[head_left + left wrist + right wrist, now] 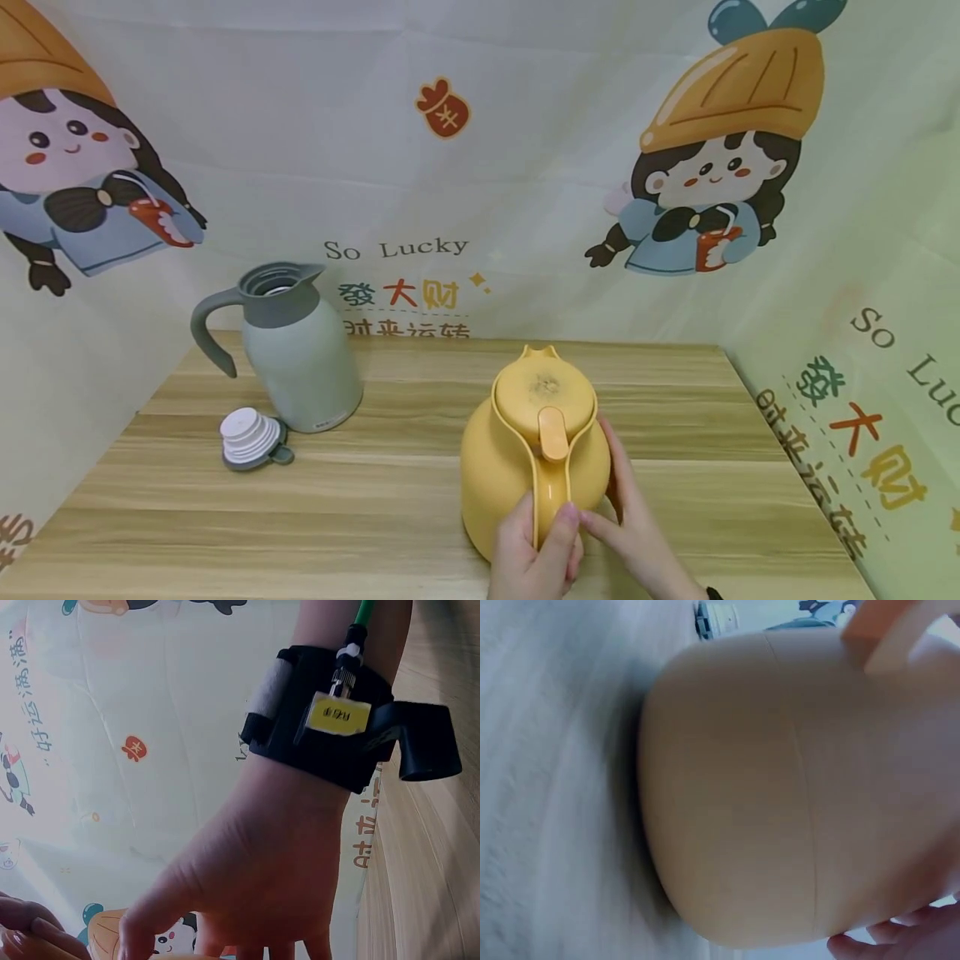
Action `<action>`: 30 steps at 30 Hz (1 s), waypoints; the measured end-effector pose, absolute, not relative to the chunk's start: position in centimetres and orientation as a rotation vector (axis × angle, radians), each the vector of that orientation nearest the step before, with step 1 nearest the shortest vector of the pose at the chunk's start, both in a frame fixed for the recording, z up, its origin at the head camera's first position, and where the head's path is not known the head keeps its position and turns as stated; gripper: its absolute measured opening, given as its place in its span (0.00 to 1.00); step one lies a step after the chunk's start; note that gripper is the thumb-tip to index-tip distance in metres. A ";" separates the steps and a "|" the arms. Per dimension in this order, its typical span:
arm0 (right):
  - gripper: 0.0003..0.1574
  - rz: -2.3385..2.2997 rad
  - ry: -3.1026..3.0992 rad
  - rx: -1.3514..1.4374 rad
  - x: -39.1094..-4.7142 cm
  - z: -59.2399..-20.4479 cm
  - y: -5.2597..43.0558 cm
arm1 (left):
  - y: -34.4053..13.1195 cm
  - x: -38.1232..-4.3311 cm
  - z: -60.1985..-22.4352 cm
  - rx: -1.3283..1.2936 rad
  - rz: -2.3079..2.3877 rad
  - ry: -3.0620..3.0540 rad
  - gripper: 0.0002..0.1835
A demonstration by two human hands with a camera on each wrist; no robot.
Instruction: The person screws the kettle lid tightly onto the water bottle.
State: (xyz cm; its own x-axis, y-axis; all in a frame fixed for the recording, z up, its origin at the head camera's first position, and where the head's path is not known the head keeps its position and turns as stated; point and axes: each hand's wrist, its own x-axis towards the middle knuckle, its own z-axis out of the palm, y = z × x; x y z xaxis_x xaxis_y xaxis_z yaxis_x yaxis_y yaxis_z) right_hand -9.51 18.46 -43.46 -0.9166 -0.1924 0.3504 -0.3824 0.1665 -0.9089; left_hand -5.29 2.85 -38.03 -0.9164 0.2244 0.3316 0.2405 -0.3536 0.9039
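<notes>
A yellow vacuum jug is right of the middle, its spout pointing away and its round lid on top. An orange lever sits at the lid's near edge. My left hand grips the handle, thumb on its near side. My right hand rests its long fingers along the jug's right side, thumb reaching toward the handle. In the right wrist view, the jug's body fills the middle and fingertips touch its side. The left wrist view shows an outstretched hand with a black wrist strap.
A grey-green jug with an uncovered mouth stands at the back left of the wooden table. Its stopper lid lies beside it, white ridged part up. Printed cloth hangs behind the table and along both sides.
</notes>
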 end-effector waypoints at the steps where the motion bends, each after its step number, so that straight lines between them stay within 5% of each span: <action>1: 0.62 1.836 -2.285 0.548 -9.3 -43.6 18.3 | 2.9 -5.3 -38.0 -0.635 -2.499 -1.780 0.12; 12: 0.82 1.967 -2.327 0.073 -7.4 -44.6 15.6 | 2.9 -5.3 -38.1 -0.625 -2.484 -1.801 0.13; 30: 0.75 1.875 -2.340 -0.112 -7.7 -43.7 15.1 | 4.1 -5.7 -38.1 -0.715 -2.466 -1.698 0.12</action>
